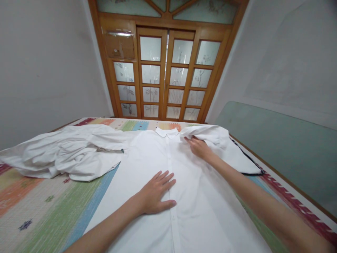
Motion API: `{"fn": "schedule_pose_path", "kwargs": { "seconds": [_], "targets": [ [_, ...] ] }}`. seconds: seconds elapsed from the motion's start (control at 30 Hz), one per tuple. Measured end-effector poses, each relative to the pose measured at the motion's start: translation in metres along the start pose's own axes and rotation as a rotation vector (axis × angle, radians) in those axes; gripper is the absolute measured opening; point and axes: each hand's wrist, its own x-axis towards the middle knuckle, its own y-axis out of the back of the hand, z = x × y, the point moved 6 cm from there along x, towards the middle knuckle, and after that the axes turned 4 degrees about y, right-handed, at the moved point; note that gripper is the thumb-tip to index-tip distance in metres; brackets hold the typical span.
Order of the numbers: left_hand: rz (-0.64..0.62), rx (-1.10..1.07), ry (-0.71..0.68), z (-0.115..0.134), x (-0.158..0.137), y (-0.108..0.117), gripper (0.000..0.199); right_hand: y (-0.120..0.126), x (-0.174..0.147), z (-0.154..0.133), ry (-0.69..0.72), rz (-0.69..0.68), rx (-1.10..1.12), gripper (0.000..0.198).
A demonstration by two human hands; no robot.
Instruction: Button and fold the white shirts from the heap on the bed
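On a multicoloured, striped woven cloth, a white, collared, button-front shirt is spread, apparently steadied by the left hand, fingers wide; at far right, bunched white fabric is pinched by the right hand's fingers, seemingly for control.

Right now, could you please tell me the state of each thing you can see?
White collared button-front shirt, spread face up, front closed
Bare left hand, flat on the shirt, fingers spread
Bare right hand, fingers closed on folded white fabric beside the collar
Heaped white cloth on the left, bunched, wrinkled
Multicoloured striped cover, laid out beneath the shirt
Wooden glass-paned door, nearly shut, narrow bright strip at its middle
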Motion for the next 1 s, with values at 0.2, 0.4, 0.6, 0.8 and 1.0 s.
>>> {"fn": "schedule_pose_path", "kwargs": {
  "seconds": [0.2,0.4,0.6,0.8,1.0],
  "targets": [
    [0.116,-0.111,0.083,-0.009,0.002,0.002,0.063,-0.032,-0.021,-0.077,0.189,-0.197,-0.041,0.031],
    [0.404,-0.353,0.241,-0.041,0.027,0.027,0.051,-0.043,-0.027,-0.093,0.176,-0.208,-0.084,0.034],
    [0.423,-0.194,0.178,-0.040,0.108,0.058,0.041,-0.048,-0.027,-0.093,0.097,-0.163,-0.016,0.034],
    [0.264,0.030,0.342,-0.029,0.178,0.048,0.053,-0.057,-0.033,-0.082,-0.021,-0.111,0.097,0.031],
    [0.274,0.095,0.396,-0.029,0.195,0.043,0.046,-0.054,-0.040,-0.076,-0.113,-0.086,0.199,0.032]
  ]
}}
